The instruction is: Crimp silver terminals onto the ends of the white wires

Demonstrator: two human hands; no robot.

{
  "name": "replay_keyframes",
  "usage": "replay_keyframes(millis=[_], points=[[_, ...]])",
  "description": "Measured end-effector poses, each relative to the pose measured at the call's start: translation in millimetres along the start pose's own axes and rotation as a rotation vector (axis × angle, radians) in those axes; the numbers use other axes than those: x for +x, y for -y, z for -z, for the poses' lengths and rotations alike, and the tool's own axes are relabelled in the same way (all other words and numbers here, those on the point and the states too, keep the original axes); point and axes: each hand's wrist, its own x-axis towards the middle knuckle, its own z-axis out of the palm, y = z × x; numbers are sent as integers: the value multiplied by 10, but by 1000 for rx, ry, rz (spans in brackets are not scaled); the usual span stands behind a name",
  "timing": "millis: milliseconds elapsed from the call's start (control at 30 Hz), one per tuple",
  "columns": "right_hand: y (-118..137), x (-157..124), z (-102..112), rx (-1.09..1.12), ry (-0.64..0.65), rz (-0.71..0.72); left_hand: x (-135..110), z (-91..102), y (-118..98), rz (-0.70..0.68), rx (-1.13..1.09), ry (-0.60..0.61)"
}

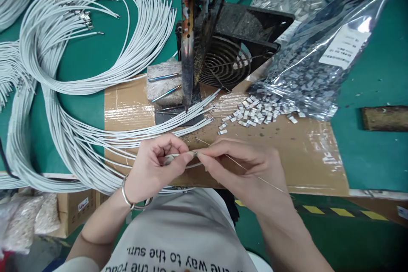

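My left hand [156, 168], with a bracelet at its wrist, is closed on a white wire [171, 158] between thumb and forefinger. The thumb and forefinger of my right hand [247, 170] pinch at the wire's end, where a tiny piece shows too small to make out. A thin silvery wire [270, 184] runs slantwise across the right hand, its tip sticking out past the fingers. Just beyond both hands lie the loose ends of a white wire bundle [95, 140]. The dark pointed tip of a soldering iron [188, 59] stands above those ends.
Small metal pieces [251, 112] lie heaped on the cardboard [306, 157], by an open plastic bag [306, 68] of more. A black fan [226, 59] sits behind the iron. More white wires [35, 59] cover the left side. At far right lies a brown block [385, 118].
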Motion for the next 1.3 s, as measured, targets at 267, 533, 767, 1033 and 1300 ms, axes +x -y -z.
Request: replay_keyframes(millis=[267,533,767,1033,1300], points=[[25,-4,-31,38,-103,-25,-41,-96,-5,-149,111,-123],[-40,-31,-378,193,-335,7,-129,-214,148,-346,194,-288],[-109,-72,-537,-64,-452,303,-143,-147,107,-141,-157,-167],[-97,-60,-270,-197,-276,316,-27,-143,15,-61,-174,-217],[-72,118,-54,-154,2,176,-31,-169,-15,-33,-82,-183]])
